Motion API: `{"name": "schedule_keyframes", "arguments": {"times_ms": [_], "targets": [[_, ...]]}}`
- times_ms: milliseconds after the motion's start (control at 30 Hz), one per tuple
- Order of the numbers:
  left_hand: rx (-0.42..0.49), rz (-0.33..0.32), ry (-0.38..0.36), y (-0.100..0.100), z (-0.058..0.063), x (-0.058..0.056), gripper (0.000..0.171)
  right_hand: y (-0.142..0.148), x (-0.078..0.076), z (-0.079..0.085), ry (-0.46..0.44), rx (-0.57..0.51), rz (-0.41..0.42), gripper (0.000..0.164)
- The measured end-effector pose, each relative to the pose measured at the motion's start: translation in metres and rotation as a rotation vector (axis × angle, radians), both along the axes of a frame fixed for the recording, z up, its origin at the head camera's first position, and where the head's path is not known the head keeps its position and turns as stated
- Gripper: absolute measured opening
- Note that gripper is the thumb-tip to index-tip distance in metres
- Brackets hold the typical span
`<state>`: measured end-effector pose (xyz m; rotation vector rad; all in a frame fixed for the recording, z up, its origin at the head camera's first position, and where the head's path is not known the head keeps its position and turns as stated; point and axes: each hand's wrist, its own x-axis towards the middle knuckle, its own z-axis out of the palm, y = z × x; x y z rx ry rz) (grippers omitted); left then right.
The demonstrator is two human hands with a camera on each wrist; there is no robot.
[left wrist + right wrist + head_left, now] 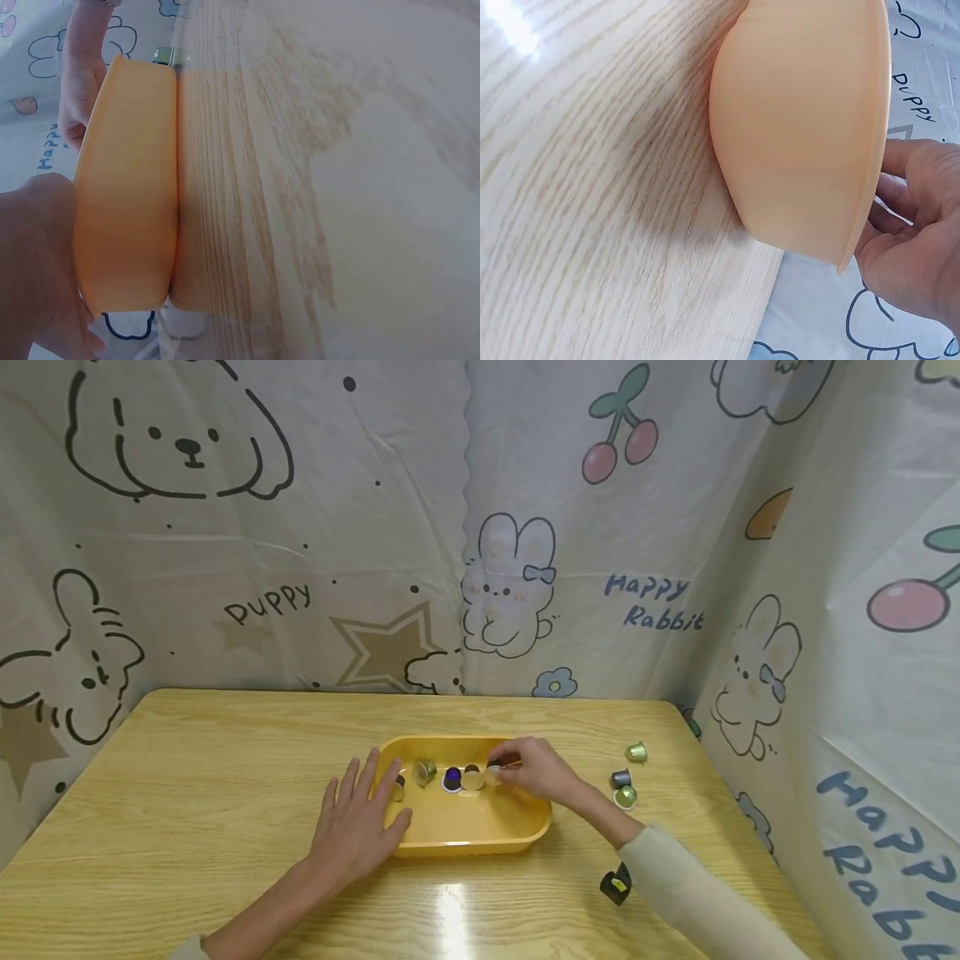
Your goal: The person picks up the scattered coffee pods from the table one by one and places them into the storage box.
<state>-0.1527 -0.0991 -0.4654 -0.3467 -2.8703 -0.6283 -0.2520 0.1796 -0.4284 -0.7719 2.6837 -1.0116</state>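
A yellow plastic basin (465, 846) stands on the table with several coffee capsules inside, mostly in a row along its far side. Among them are a purple capsule (452, 778) and a pale green capsule (423, 772) lying tipped. Over the basin's left end, my left hand (356, 831) rests on the rim with its fingers spread and straight. At the right end, my right hand (536, 768) pinches a dark coffee capsule (494, 772) inside the basin. The wrist views show the basin's outer wall (131, 187), which hides the capsules and the right fingertips (889, 191).
To the basin's right lie a green capsule (637, 752), a dark grey capsule (620, 779) and another green capsule (625, 797). A small black object with a yellow mark (616, 886) sits beneath the right forearm. Printed curtains (405, 527) hang behind the wooden table (225, 760).
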Motion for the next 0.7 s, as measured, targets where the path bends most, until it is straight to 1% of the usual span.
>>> {"name": "schedule_keyframes", "arguments": {"times_ms": [333,533,700], "targets": [[0.004,-0.003,-0.001,-0.0004,0.0005,0.0010,0.067,-0.0041,0.0016,-0.0042,-0.005,0.021,0.001,0.018],[-0.002,0.000,-0.004,-0.0008,-0.0001,0.0008,0.067,-0.0079,0.0017,-0.0052,-0.011,0.013,0.014,0.017],[-0.010,0.002,0.011,-0.0004,-0.0001,0.0002,0.067,-0.0096,0.0023,-0.0047,0.009,0.049,0.016,0.016]]}}
